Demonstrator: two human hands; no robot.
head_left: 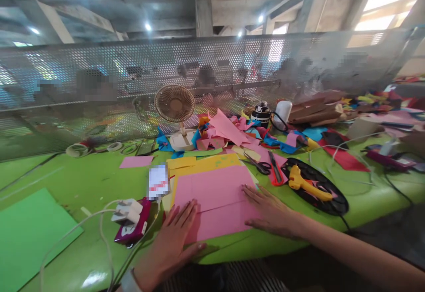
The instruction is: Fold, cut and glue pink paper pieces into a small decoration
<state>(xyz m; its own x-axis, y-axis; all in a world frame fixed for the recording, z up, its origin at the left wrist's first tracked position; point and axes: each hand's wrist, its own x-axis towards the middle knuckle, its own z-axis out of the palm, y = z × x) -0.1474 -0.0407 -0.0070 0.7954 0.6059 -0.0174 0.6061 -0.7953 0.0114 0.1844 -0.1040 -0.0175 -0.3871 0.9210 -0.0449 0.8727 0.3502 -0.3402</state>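
Both palms face down on pink paper (215,190) lying on the green tabletop, a dark line or edge running across its lower half. My left hand (175,239) lies at the paper's left side, fingers stretched out and thumb apart. At the right edge rests my right hand (268,210), its fingers spread flat and pointing left. Yellow paper (202,163) shows from under the pink at the top and left. Beyond my right hand are dark-handled scissors (260,164), a red utility knife (276,170), and a yellow glue gun (308,185) on a black oval tray (340,205).
A purple power unit (133,232) with a white plug and cables stands left, near bright green paper (36,234). Behind are a small fan (175,103), piled paper scraps (226,128), a dark bottle (261,112) and tape rolls (78,150). A perforated screen (133,83) closes the back.
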